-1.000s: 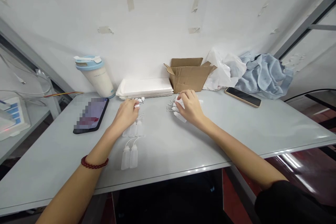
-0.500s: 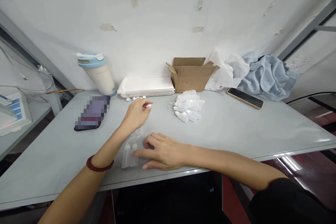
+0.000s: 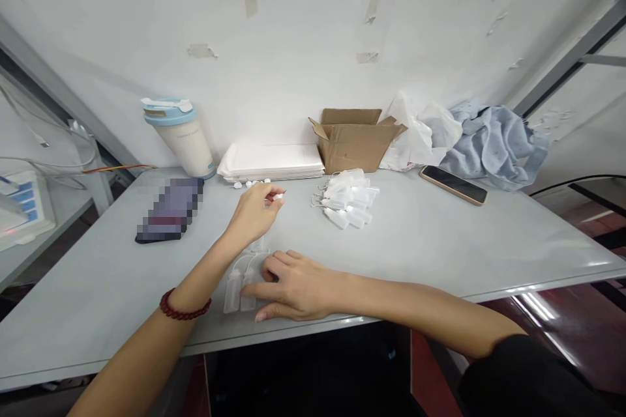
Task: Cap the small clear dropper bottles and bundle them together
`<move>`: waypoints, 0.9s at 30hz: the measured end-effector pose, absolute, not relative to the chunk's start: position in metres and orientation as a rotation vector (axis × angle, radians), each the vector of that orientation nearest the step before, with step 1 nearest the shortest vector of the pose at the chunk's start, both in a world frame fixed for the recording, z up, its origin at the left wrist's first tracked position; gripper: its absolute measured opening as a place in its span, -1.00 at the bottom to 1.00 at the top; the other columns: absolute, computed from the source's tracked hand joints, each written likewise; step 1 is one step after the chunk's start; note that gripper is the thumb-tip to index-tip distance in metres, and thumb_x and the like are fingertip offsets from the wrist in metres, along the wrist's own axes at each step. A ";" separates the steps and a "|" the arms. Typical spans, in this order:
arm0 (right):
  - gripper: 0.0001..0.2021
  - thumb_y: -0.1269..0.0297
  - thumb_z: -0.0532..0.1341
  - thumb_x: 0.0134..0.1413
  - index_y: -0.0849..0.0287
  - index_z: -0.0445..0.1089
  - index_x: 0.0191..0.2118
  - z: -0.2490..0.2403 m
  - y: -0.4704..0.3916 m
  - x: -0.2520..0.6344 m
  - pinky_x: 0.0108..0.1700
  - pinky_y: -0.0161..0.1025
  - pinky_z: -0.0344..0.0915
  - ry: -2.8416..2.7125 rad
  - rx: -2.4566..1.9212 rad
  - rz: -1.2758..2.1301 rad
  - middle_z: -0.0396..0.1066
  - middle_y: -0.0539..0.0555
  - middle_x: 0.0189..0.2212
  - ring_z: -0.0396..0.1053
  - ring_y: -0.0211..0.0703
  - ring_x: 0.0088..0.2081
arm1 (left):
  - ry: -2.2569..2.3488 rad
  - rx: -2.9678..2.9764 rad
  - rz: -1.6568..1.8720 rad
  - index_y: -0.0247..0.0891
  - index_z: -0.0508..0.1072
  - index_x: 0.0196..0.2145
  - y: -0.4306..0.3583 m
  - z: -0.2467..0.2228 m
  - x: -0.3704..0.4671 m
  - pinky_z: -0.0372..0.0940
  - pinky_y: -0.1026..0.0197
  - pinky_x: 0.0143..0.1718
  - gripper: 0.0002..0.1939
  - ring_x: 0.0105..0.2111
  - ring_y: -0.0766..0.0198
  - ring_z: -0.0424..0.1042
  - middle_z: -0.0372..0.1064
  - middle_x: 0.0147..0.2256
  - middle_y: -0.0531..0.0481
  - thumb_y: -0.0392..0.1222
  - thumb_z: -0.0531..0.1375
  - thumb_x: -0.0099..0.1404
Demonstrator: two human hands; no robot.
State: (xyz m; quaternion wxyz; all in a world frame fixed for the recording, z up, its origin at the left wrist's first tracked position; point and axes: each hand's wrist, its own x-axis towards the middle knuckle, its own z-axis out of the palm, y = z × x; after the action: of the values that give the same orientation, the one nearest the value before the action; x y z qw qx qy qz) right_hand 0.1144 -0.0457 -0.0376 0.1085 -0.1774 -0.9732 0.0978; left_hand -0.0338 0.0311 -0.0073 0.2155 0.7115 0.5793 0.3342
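My left hand [image 3: 255, 210] is above the table, thumb and fingers pinched on a small white cap [image 3: 278, 196]. Just behind it, several more white caps [image 3: 249, 184] lie in front of a stack of paper. My right hand [image 3: 296, 287] reaches in low from the right, fingers apart. Its index fingertip touches one of two small translucent plastic bottles [image 3: 233, 292] lying side by side near the front edge, with thin curved tubes at their tops. Another clear bottle [image 3: 257, 245] lies partly hidden between my hands. A pile of similar bottles [image 3: 348, 199] lies to the right.
Along the wall stand a tumbler [image 3: 180, 143], a white paper stack [image 3: 274, 161], an open cardboard box [image 3: 355, 146], a white plastic bag [image 3: 415, 133] and a blue cloth [image 3: 493, 143]. A phone [image 3: 454, 184] lies at right, a blurred-out phone-like object [image 3: 169, 212] at left.
My right hand has shifted slightly left over the bottles, its thumb moving closer to them. My left hand stays in place with the cap. The camera view has turned a little.
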 end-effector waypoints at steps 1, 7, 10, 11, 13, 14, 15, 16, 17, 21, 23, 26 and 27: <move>-0.49 -0.08 -0.07 0.30 0.09 0.35 0.13 -0.038 -0.046 0.114 -0.11 -0.20 0.24 -2.865 -0.521 0.287 0.28 0.14 -0.23 0.17 -0.17 -0.31 | 1.611 1.971 0.920 -0.28 0.49 -0.21 0.031 -0.006 -0.034 0.36 0.06 -0.10 -0.76 -0.18 0.15 0.45 0.46 -0.16 -0.12 -0.20 0.12 0.18; -0.55 0.02 -0.09 0.35 0.22 0.37 0.01 -0.039 -0.044 0.118 -0.14 -0.20 0.24 -2.862 -0.504 0.274 0.34 0.17 -0.26 0.26 -0.14 -0.25 | 1.608 1.964 0.944 -0.27 0.49 -0.24 0.031 -0.004 -0.036 0.37 0.07 -0.11 -0.77 -0.17 0.14 0.46 0.49 -0.16 -0.11 -0.18 0.13 0.17; -0.55 0.01 -0.09 0.35 0.22 0.37 -0.02 -0.041 -0.042 0.121 -0.15 -0.20 0.24 -2.834 -0.534 0.282 0.36 0.15 -0.29 0.29 -0.15 -0.28 | 1.580 1.945 0.952 -0.27 0.50 -0.26 0.031 -0.005 -0.037 0.37 0.07 -0.12 -0.77 -0.19 0.13 0.47 0.51 -0.18 -0.10 -0.16 0.16 0.15; -0.56 0.01 -0.09 0.35 0.22 0.38 -0.03 -0.041 -0.041 0.123 -0.15 -0.20 0.24 -2.826 -0.544 0.287 0.37 0.15 -0.30 0.30 -0.15 -0.29 | 1.569 1.934 0.946 -0.27 0.50 -0.26 0.031 -0.004 -0.037 0.38 0.07 -0.12 -0.77 -0.19 0.13 0.47 0.52 -0.18 -0.10 -0.15 0.17 0.14; -0.56 0.01 -0.09 0.35 0.22 0.38 -0.06 -0.042 -0.039 0.126 -0.16 -0.20 0.23 -2.814 -0.567 0.288 0.39 0.15 -0.33 0.31 -0.14 -0.30 | 1.547 1.902 0.933 -0.27 0.51 -0.28 0.031 -0.003 -0.036 0.38 0.07 -0.14 -0.77 -0.19 0.11 0.48 0.53 -0.19 -0.10 -0.14 0.19 0.12; -0.56 0.02 -0.09 0.35 0.22 0.39 -0.07 -0.042 -0.037 0.129 -0.16 -0.20 0.22 -2.810 -0.583 0.284 0.39 0.14 -0.34 0.32 -0.14 -0.30 | 1.538 1.882 0.926 -0.27 0.51 -0.29 0.031 -0.003 -0.036 0.38 0.07 -0.14 -0.77 -0.19 0.11 0.48 0.53 -0.19 -0.10 -0.14 0.20 0.10; -0.57 0.03 -0.09 0.36 0.22 0.39 -0.09 -0.042 -0.035 0.131 -0.17 -0.21 0.21 -2.807 -0.605 0.278 0.40 0.14 -0.35 0.33 -0.15 -0.31 | 1.531 1.862 0.920 -0.27 0.51 -0.30 0.030 -0.002 -0.035 0.38 0.07 -0.14 -0.78 -0.19 0.10 0.48 0.54 -0.19 -0.10 -0.14 0.21 0.09; -0.58 0.04 -0.08 0.36 0.22 0.40 -0.10 -0.041 -0.033 0.133 -0.17 -0.21 0.20 -2.805 -0.632 0.272 0.40 0.14 -0.36 0.33 -0.15 -0.32 | 1.526 1.844 0.913 -0.27 0.51 -0.31 0.030 -0.001 -0.035 0.38 0.07 -0.15 -0.78 -0.20 0.10 0.49 0.54 -0.20 -0.10 -0.14 0.22 0.08; -0.60 0.06 -0.07 0.36 0.22 0.40 -0.10 -0.040 -0.030 0.135 -0.17 -0.22 0.19 -2.805 -0.663 0.271 0.41 0.13 -0.37 0.33 -0.16 -0.32 | 1.522 1.829 0.905 -0.28 0.51 -0.33 0.029 0.000 -0.034 0.38 0.06 -0.14 -0.79 -0.20 0.10 0.49 0.55 -0.21 -0.10 -0.14 0.23 0.07; -0.63 0.11 -0.04 0.36 0.21 0.43 -0.14 -0.034 -0.022 0.143 -0.20 -0.22 0.14 -2.827 -0.803 0.259 0.42 0.10 -0.43 0.32 -0.20 -0.40 | 1.501 1.796 0.885 -0.27 0.50 -0.39 0.028 0.004 -0.032 0.38 0.07 -0.15 -0.83 -0.24 0.11 0.49 0.55 -0.28 -0.07 -0.15 0.25 0.03; -0.62 0.09 -0.04 0.36 0.21 0.44 -0.15 -0.031 -0.018 0.145 -0.23 -0.23 0.11 -2.838 -0.873 0.244 0.41 0.08 -0.47 0.28 -0.23 -0.46 | 1.474 1.782 0.884 -0.27 0.49 -0.41 0.027 0.004 -0.032 0.38 0.08 -0.16 -0.83 -0.26 0.12 0.49 0.55 -0.31 -0.06 -0.14 0.26 0.02; -0.61 0.09 -0.04 0.36 0.21 0.45 -0.16 -0.028 -0.013 0.149 -0.32 -0.26 0.05 -2.841 -0.968 0.219 0.39 0.05 -0.50 0.22 -0.27 -0.52 | 1.417 1.758 0.887 -0.27 0.49 -0.42 0.027 0.002 -0.034 0.39 0.08 -0.18 -0.80 -0.29 0.12 0.49 0.54 -0.34 -0.06 -0.10 0.28 0.01; -0.61 0.09 -0.04 0.36 0.21 0.45 -0.16 -0.027 -0.011 0.150 -0.36 -0.27 0.01 -2.835 -0.999 0.207 0.38 0.06 -0.50 0.21 -0.27 -0.52 | 1.400 1.751 0.888 -0.27 0.49 -0.42 0.027 0.002 -0.034 0.39 0.07 -0.18 -0.79 -0.29 0.12 0.49 0.54 -0.35 -0.06 -0.09 0.29 0.01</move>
State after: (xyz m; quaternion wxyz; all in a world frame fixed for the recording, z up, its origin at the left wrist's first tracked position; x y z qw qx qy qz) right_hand 0.1497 -0.0111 -0.0272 0.0644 -0.3308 -0.9390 0.0685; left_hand -0.0339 0.0270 0.0015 0.3570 0.6783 0.5423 0.3441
